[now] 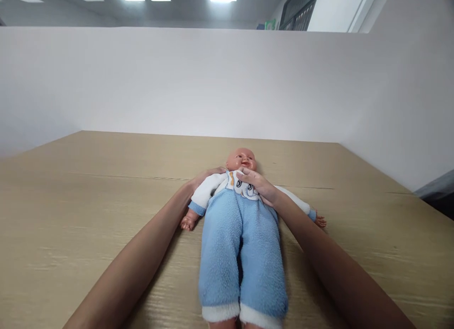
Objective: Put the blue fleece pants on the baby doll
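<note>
A baby doll (243,253) lies on its back on the table, its head (241,157) toward the far side and its legs toward me. It wears a fuzzy light-blue and white outfit with a cartoon face on the chest. My right hand (258,183) rests on the doll's upper chest, fingers stretched out toward the collar just under the chin. At the doll's shoulder on the left side, my left hand (210,173) touches the outfit near the neck with its fingers extended; part of that hand is hidden behind the doll's sleeve (207,191).
The wood-grain table (106,196) has thin seams running across it. A pale partition wall (198,83) rises along its far edge and continues on the right. Something dark grey (440,191) shows beyond the table's right edge.
</note>
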`<state>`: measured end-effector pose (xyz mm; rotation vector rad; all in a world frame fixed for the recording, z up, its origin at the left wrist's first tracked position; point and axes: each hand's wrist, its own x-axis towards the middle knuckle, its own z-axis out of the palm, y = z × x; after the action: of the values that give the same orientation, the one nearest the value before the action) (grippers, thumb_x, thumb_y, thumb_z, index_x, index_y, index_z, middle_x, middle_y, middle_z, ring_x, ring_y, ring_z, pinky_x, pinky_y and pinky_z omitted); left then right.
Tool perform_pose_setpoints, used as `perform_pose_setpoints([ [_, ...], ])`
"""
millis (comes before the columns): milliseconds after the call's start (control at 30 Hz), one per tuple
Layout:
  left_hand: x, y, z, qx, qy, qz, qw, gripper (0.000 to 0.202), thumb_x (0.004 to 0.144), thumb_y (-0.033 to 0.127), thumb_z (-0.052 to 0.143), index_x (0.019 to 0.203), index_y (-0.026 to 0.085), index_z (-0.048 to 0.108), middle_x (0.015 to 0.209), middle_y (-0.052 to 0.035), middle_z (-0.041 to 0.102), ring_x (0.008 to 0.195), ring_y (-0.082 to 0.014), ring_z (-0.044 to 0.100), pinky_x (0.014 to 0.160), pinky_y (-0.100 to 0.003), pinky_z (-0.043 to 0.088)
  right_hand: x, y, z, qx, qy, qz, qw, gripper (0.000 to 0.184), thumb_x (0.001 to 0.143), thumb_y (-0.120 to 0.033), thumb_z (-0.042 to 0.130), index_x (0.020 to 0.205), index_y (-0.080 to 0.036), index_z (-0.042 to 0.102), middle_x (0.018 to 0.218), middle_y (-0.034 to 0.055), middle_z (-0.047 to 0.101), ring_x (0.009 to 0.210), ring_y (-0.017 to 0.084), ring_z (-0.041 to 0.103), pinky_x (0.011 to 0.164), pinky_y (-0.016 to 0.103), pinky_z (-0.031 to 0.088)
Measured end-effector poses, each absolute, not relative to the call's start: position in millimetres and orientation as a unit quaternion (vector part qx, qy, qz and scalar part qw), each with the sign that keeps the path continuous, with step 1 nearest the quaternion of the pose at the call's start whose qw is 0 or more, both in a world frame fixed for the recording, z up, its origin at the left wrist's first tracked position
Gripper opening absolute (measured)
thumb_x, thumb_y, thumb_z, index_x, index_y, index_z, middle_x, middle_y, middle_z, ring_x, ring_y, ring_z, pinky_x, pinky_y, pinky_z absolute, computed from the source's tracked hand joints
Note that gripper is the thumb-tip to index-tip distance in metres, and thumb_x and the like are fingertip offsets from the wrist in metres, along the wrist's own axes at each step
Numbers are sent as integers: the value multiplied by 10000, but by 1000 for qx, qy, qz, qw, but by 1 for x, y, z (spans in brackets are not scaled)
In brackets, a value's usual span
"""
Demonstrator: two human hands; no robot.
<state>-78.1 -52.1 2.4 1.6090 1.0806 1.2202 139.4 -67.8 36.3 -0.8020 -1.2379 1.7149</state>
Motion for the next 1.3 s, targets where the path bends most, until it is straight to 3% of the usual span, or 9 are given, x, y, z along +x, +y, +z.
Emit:
perform_pose_setpoints([
  [200, -93, -18, 19, 674, 388, 367, 511, 362, 877, 543, 805, 1019, 214, 759, 1053, -85, 760, 970, -284, 710, 837, -411, 593, 136, -67, 43, -340, -524, 662, 414, 364, 839, -507, 884, 960, -235, 674, 936, -8, 754, 810, 145, 674, 740, 246, 522],
  [300, -106, 3, 30, 695, 394, 310, 516, 468, 811, 587, 831, 994, 168, 732, 967, -78, 745, 872, -247, 686, 734, -335, 542, 138, -71, 58, -389, -621, 566, 377, 364, 896, -572, 801, 945, -235, 673, 902, -1, 755, 799, 169, 669, 700, 271, 484],
  [467, -115, 15, 36, 765, 456, 327, 315, 317, 852, 444, 808, 980, 185, 675, 934, -73, 718, 827, -236, 628, 704, -324, 455, 158, -80, 68, -582, -736, 163, 305, 302, 968, -539, 670, 884, -252, 708, 873, 39, 766, 821, 250, 682, 759, 361, 467],
  [567, -103, 10, 42, 804, 429, 357, 205, 98, 908, 277, 704, 938, 209, 641, 954, -81, 703, 865, -256, 618, 754, -360, 457, 185, -91, 49, -613, -728, 50, 302, 310, 990, -536, 608, 914, -249, 697, 918, 75, 766, 900, 297, 689, 845, 421, 496],
  [667, -82, -10, 57, 820, 386, 389, 167, 38, 967, 256, 628, 956, 222, 615, 995, -90, 686, 953, -281, 612, 843, -404, 473, 226, -115, 19, -612, -728, -58, 303, 369, 996, -552, 573, 1086, -218, 702, 1117, 152, 753, 1110, 365, 658, 1025, 520, 470],
  [900, -17, -65, 72, 891, 262, 350, 121, 154, 1013, 378, 629, 1064, 233, 631, 1167, -141, 657, 1212, -368, 548, 1083, -534, 428, 313, -190, -26, -642, -719, -19, 266, 635, 881, -658, 665, 1363, -247, 617, 1293, 163, 716, 1168, 404, 655, 1035, 564, 494],
  [1067, 24, -64, 55, 931, 280, 225, 67, 222, 915, 390, 750, 973, 195, 662, 1114, -186, 695, 1167, -429, 563, 1039, -598, 421, 315, -200, -14, -621, -725, 65, 290, 506, 896, -544, 704, 1320, -275, 636, 1277, 140, 729, 1166, 375, 682, 999, 529, 546],
  [1167, 31, -65, 51, 928, 293, 227, 42, 113, 909, 270, 698, 961, 183, 649, 1074, -195, 710, 1116, -420, 587, 986, -574, 437, 309, -194, -2, -640, -676, 101, 352, 512, 853, -531, 790, 1280, -288, 645, 1222, 120, 751, 1091, 354, 722, 964, 522, 578],
  [1300, 28, -73, 53, 920, 260, 284, 76, 163, 950, 207, 589, 1112, 220, 587, 1055, -101, 724, 1017, -310, 640, 937, -453, 469, 295, -175, 11, -591, -600, 205, 499, 628, 767, -537, 904, 1271, -275, 633, 1295, 117, 728, 1168, 328, 710, 1056, 497, 572],
])
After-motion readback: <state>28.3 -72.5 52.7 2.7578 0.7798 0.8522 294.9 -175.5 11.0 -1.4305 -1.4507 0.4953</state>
